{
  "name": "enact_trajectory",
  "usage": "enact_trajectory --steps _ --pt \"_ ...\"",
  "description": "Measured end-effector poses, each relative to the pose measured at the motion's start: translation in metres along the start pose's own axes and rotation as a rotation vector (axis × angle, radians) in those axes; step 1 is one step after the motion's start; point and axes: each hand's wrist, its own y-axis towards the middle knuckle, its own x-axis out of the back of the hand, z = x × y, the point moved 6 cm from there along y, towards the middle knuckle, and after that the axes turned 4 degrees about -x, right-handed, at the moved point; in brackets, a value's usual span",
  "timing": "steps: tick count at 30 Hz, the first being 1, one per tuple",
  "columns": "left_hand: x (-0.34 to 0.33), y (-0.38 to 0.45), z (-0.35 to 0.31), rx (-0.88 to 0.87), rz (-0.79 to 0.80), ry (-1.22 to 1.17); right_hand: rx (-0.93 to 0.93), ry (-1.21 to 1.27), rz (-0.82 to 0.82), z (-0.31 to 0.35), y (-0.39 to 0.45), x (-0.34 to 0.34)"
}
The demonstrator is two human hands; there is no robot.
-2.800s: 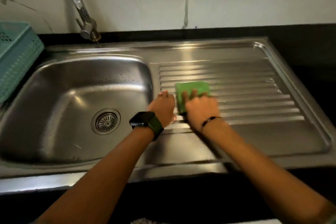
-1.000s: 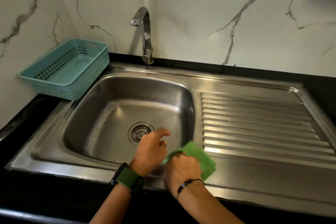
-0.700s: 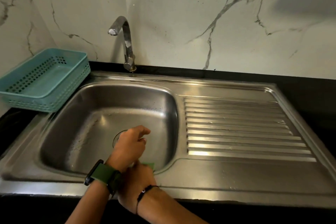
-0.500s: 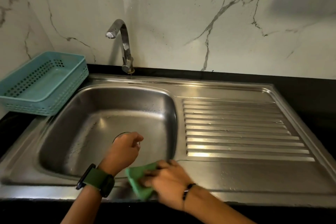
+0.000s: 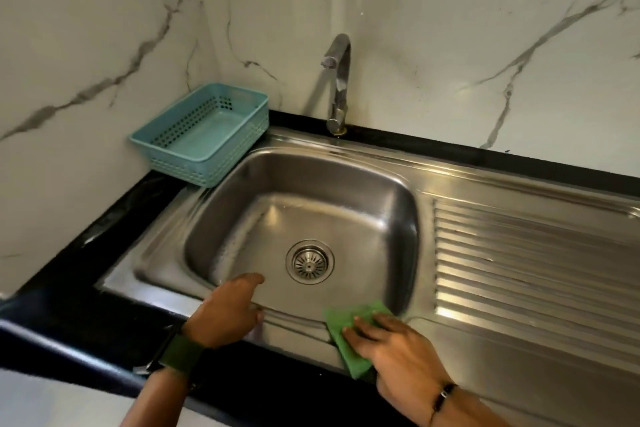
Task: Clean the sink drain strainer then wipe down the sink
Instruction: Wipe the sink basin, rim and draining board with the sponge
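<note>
On the front rim of the sink (image 5: pixel 298 317), near its right front corner, a green cloth (image 5: pixel 349 340) lies flat. The right hand (image 5: pixel 391 343) rests on top of the cloth with straight fingers pressing it down, so the cloth sticks out ahead of the fingertips and to their left. The left hand (image 5: pixel 227 310) sits on the same rim, to the left of the cloth and apart from it, loosely curled and holding nothing. The drain strainer (image 5: pixel 310 262) sits in the bottom of the bowl, between and beyond both hands. A blue basket (image 5: pixel 204 135) stands at the back left corner of the surface (image 5: pixel 86 270), beside the tap (image 5: pixel 337 87).
</note>
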Motion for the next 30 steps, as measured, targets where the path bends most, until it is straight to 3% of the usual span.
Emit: enact_trajectory --steps 5,10,14,18,23,28,30 --pt "0.015 -0.006 0.016 0.066 -0.098 -0.061 0.127 0.258 0.193 0.059 0.055 -0.021" --pt "0.037 -0.01 0.032 0.135 -0.234 -0.075 0.216 0.375 0.163 0.136 0.123 -0.026" --pt "0.068 -0.018 0.061 0.236 -0.447 -0.153 0.317 0.297 0.148 0.19 0.175 -0.038" --pt "0.089 -0.022 0.086 0.312 -0.567 -0.266 0.446 0.123 0.003 0.221 0.216 -0.041" --pt "0.092 -0.016 0.11 0.336 -0.557 -0.359 0.577 0.039 -0.116 0.22 0.246 -0.037" --pt "0.096 -0.012 0.111 0.317 -0.564 -0.365 0.437 0.24 -0.099 0.216 0.237 -0.019" --pt "0.094 -0.008 0.108 0.276 -0.536 -0.342 0.419 0.248 -0.001 0.206 0.221 -0.017"
